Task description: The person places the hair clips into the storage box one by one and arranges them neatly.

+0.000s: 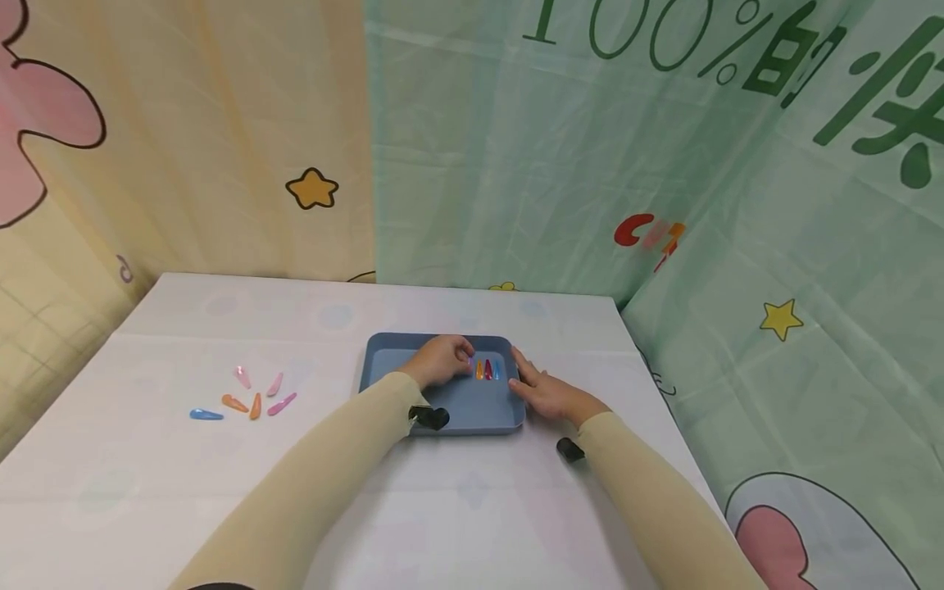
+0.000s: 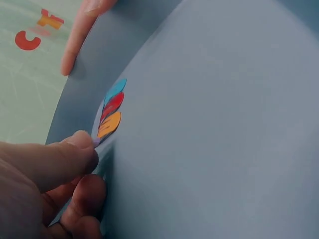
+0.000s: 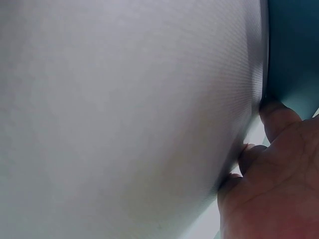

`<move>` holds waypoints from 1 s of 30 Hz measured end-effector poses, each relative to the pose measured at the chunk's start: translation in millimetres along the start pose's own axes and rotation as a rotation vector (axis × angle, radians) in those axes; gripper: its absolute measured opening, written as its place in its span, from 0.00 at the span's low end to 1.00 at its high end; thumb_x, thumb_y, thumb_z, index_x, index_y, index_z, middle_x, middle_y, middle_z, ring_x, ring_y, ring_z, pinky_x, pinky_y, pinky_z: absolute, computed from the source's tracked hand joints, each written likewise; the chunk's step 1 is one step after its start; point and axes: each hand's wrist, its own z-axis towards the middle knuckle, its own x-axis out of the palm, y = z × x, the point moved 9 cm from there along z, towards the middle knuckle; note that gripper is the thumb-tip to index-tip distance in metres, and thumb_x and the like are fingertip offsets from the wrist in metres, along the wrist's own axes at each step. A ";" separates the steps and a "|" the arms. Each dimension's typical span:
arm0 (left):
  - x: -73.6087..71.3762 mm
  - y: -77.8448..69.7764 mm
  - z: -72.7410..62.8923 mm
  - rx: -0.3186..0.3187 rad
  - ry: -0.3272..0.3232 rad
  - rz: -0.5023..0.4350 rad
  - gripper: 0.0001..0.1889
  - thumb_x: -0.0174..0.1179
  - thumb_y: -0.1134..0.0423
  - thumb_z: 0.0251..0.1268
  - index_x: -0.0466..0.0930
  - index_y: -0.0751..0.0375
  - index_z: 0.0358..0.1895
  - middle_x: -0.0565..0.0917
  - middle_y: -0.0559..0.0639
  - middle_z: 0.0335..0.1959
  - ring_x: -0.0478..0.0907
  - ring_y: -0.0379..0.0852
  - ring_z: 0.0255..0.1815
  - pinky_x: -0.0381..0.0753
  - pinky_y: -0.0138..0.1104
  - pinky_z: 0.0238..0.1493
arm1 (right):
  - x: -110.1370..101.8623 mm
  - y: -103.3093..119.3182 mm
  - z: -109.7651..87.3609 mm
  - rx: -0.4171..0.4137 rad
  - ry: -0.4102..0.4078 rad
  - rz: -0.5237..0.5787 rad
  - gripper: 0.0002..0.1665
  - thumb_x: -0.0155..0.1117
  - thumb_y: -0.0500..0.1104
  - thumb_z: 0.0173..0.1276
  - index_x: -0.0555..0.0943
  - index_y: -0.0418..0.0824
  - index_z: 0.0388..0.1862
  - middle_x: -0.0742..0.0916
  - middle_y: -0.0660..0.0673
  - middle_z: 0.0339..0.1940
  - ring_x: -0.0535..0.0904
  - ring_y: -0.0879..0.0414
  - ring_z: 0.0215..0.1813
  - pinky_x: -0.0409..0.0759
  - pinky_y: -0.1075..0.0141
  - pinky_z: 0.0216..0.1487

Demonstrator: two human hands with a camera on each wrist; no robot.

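Note:
My left hand (image 1: 440, 360) is over the blue-grey tray (image 1: 450, 422). Its thumb and fingertips pinch a purple hair clip (image 2: 96, 143), mostly hidden by them. Beside those fingertips, an orange hair clip (image 1: 479, 369), a red hair clip (image 1: 488, 369) and a light blue hair clip (image 1: 497, 370) lie in a row inside the tray near its right side. My right hand (image 1: 549, 395) rests against the tray's right edge with its fingers extended. In the right wrist view, the fingertips (image 3: 279, 117) of that hand touch the tray's rim.
Left of the tray, several loose hair clips lie on the white tabletop (image 1: 111, 442): a blue clip (image 1: 206, 415), two orange ones (image 1: 234, 403) and several pink ones (image 1: 274, 383). Printed curtains (image 1: 501, 164) hang behind the table and along its right side.

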 end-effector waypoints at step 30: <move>8.5 -1.6 -0.3 -0.013 -0.004 0.129 0.14 0.72 0.61 0.67 0.87 0.59 0.53 0.85 0.48 0.35 0.78 0.43 0.33 0.76 0.35 0.40 | 0.8 -0.2 0.0 0.011 0.000 0.008 0.45 0.40 0.61 0.87 0.32 0.55 0.89 0.47 0.41 0.90 0.38 0.36 0.89 0.36 0.37 0.85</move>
